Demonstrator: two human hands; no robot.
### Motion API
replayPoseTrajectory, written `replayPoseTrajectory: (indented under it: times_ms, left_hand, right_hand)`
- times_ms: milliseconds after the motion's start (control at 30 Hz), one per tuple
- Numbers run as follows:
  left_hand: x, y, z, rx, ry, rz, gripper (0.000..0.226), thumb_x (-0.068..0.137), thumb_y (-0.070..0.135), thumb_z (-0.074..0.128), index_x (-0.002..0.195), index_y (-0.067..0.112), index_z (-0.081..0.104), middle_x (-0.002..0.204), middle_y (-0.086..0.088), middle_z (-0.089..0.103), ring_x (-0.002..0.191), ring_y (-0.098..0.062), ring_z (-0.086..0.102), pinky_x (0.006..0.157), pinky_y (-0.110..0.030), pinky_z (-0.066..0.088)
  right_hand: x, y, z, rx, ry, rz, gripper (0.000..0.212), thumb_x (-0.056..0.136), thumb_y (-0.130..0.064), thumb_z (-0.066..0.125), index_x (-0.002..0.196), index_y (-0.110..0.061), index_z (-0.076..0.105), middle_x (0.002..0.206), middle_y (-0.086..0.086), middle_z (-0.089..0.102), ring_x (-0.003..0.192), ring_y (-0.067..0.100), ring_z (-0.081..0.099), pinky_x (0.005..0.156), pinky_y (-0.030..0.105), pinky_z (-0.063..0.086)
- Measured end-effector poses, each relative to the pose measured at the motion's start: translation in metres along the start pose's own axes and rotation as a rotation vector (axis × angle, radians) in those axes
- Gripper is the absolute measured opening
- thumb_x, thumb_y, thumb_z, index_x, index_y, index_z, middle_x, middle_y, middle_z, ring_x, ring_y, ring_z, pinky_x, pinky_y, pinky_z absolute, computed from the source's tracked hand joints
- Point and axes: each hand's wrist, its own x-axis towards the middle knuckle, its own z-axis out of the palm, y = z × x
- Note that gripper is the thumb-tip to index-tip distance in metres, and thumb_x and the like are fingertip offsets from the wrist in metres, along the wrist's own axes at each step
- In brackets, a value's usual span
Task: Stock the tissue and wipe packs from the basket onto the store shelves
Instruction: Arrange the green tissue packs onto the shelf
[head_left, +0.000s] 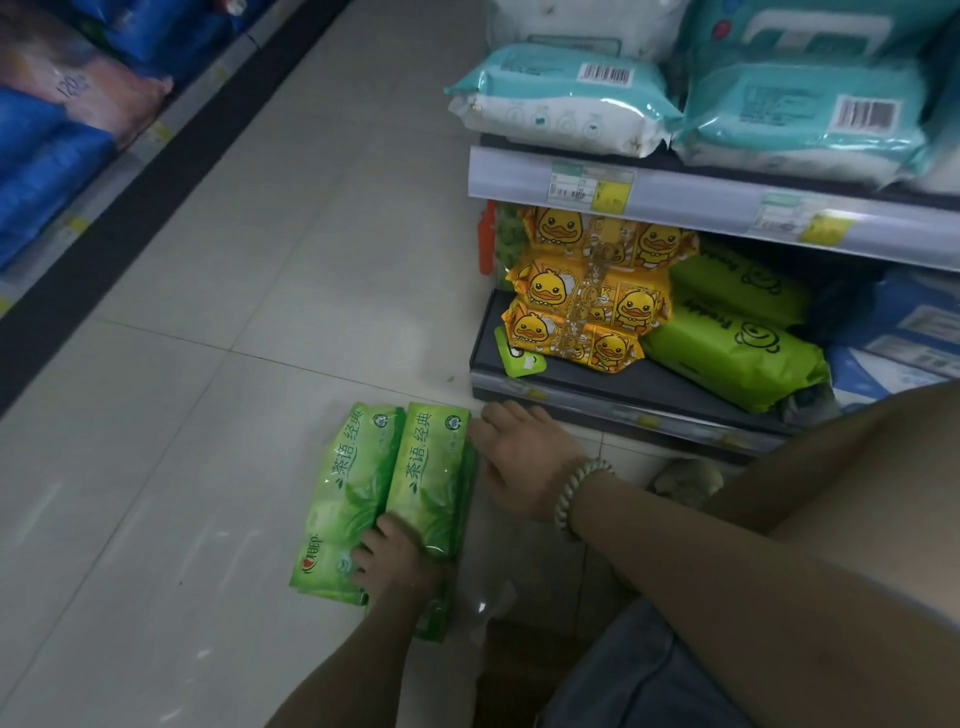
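The green tissue packs (395, 483) lay side by side on the tiled floor (234, 364) in the lower centre of the frame, their long sides touching and their printed faces up, just off the front corner of the bottom shelf (597, 387). The left hand (397, 566) came up from the bottom edge and sat on the near end of the packs, its fingers bent down over the wrapping and gripping it. The right hand (524, 460), with a bead bracelet (576, 493) at the wrist, lay flat against the right side of the packs, fingers fairly straight and close together, the tips touching the far right corner.

On the bottom shelf, right of centre, yellow duck packs (587, 301) stood stacked, with lime-green packs (737, 358) just beside them to the right and a small green pack (519, 356) lying at the front. Above them ran the upper shelf edge (675, 195) with price labels (587, 184), and teal-and-white wipe packs (566, 104) were piled on it at the upper right. Blue packs (41, 171) filled the shelving across the aisle at the upper left
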Motion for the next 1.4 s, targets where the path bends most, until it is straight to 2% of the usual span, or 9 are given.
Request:
replayPoseTrajectory:
  times_ms: [167,333,467,567,767,1000,1200,1300,1400]
  left_hand:
    - [-0.011,0.013,-0.016,-0.17,-0.028,0.028,0.106,0.037,0.061,0.08,0.115,0.023,0.018,0.11,-0.004,0.027,0.112,-0.038,0.045,0.09,-0.055,0.047]
    - [-0.011,0.019,-0.033,-0.133,-0.062,0.02,0.121,0.042,0.056,0.085,0.129,0.022,0.009,0.127,-0.013,0.04,0.122,-0.036,0.042,0.098,-0.053,0.043]
    - [-0.008,0.02,-0.054,-0.094,-0.028,0.037,0.123,0.041,0.054,0.087,0.134,0.031,0.008,0.131,-0.008,0.047,0.124,-0.031,0.042,0.097,-0.048,0.04]
    - [-0.008,0.013,-0.075,-0.033,0.014,0.127,0.116,0.039,0.051,0.086,0.129,0.035,0.014,0.127,-0.001,0.047,0.119,-0.026,0.042,0.095,-0.043,0.038]
    - [-0.01,-0.014,-0.123,0.02,0.07,0.36,0.11,0.033,0.051,0.075,0.126,0.04,0.017,0.117,0.01,0.037,0.11,-0.016,0.033,0.091,-0.036,0.031]
    - [-0.016,-0.023,-0.18,0.15,0.195,0.65,0.115,0.031,0.055,0.07,0.132,0.037,0.019,0.12,0.015,0.03,0.115,-0.012,0.031,0.092,-0.031,0.028]
    - [-0.028,0.002,-0.221,0.224,0.289,0.865,0.113,0.035,0.054,0.074,0.133,0.034,0.021,0.124,0.015,0.029,0.116,-0.01,0.031,0.097,-0.031,0.029]
    - [-0.037,0.02,-0.24,0.216,0.349,0.961,0.112,0.034,0.05,0.074,0.132,0.032,0.024,0.125,0.014,0.03,0.116,-0.01,0.03,0.096,-0.032,0.03]
    - [-0.045,0.039,-0.257,0.199,0.412,1.041,0.109,0.034,0.049,0.073,0.131,0.03,0.026,0.124,0.013,0.031,0.116,-0.011,0.032,0.095,-0.035,0.032]
  right_hand:
    - [-0.002,0.001,-0.003,0.023,-0.005,0.02,0.038,0.084,-0.025,0.054,0.12,-0.012,0.052,0.117,0.009,0.05,0.111,0.03,0.047,0.091,0.042,0.037]
    - [-0.002,0.0,-0.01,0.005,-0.021,0.016,0.039,0.085,-0.026,0.053,0.122,-0.013,0.05,0.118,0.009,0.049,0.112,0.03,0.045,0.095,0.045,0.038]
    - [-0.003,0.0,-0.02,-0.006,-0.019,0.021,0.042,0.088,-0.027,0.051,0.128,-0.014,0.046,0.125,0.007,0.046,0.119,0.027,0.041,0.102,0.043,0.035]
    - [-0.004,0.0,-0.03,0.001,0.017,0.025,0.042,0.088,-0.025,0.051,0.129,-0.015,0.046,0.128,0.006,0.046,0.118,0.026,0.041,0.099,0.04,0.034]
    - [-0.002,0.002,-0.052,0.046,0.068,0.085,0.037,0.088,-0.024,0.053,0.123,-0.018,0.048,0.121,0.003,0.047,0.115,0.024,0.042,0.098,0.04,0.036]
    - [-0.005,0.004,-0.064,-0.037,0.042,0.088,0.052,0.086,-0.029,0.057,0.133,-0.019,0.039,0.128,0.003,0.042,0.121,0.025,0.039,0.098,0.042,0.035]
    - [-0.007,0.013,-0.08,-0.091,0.076,0.088,0.067,0.082,-0.039,0.065,0.138,-0.021,0.033,0.138,0.003,0.036,0.128,0.025,0.033,0.105,0.045,0.032]
    - [-0.01,0.019,-0.09,-0.15,0.102,0.088,0.084,0.076,-0.046,0.07,0.143,-0.025,0.024,0.15,0.006,0.023,0.14,0.026,0.019,0.111,0.049,0.028]
    - [-0.014,0.026,-0.102,-0.191,0.078,0.109,0.11,0.071,-0.05,0.075,0.149,-0.032,0.0,0.16,0.005,-0.003,0.147,0.028,-0.001,0.116,0.056,0.017]
